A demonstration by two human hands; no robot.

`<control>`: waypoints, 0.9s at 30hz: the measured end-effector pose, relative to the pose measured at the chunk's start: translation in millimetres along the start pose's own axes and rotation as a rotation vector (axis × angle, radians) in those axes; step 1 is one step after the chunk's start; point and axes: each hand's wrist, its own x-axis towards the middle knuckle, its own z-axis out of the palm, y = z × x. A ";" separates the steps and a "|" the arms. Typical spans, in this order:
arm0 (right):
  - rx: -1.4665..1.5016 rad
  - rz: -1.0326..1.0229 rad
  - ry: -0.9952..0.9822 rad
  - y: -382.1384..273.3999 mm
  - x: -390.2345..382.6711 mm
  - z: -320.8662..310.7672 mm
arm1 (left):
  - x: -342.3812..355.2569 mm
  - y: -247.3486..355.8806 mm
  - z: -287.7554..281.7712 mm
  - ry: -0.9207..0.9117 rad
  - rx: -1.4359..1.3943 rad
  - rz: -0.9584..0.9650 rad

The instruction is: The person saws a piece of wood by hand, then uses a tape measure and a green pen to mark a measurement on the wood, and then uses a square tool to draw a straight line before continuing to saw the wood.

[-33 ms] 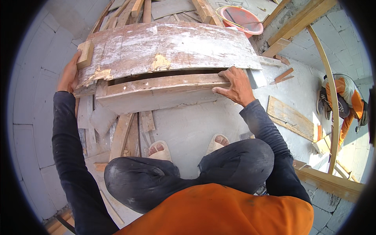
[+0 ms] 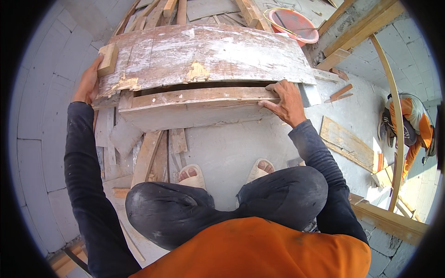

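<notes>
A wide, weathered panel with pale smears and splintered patches lies across the area in front of me. A small pale wood block sits at its left end, where my left hand is closed round the edge, partly hidden. Below the panel runs a dark gap, then a narrower plank on a pale board face. My right hand grips this plank near its right end, fingers bent over the top and thumb lower down.
Loose timber lies left of my feet and beyond the panel, near a red bucket. A loose board lies at right, where a crouching co-worker works behind an upright strip. Block walls rise on both sides.
The panel, plank and both my hands appear a little further right in the view, along with the surroundings. My grips look the same.
</notes>
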 end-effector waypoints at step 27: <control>0.005 0.383 -0.144 48.9 172.1 19.5 | -21.8 3.5 30.4 0.293 0.568 0.095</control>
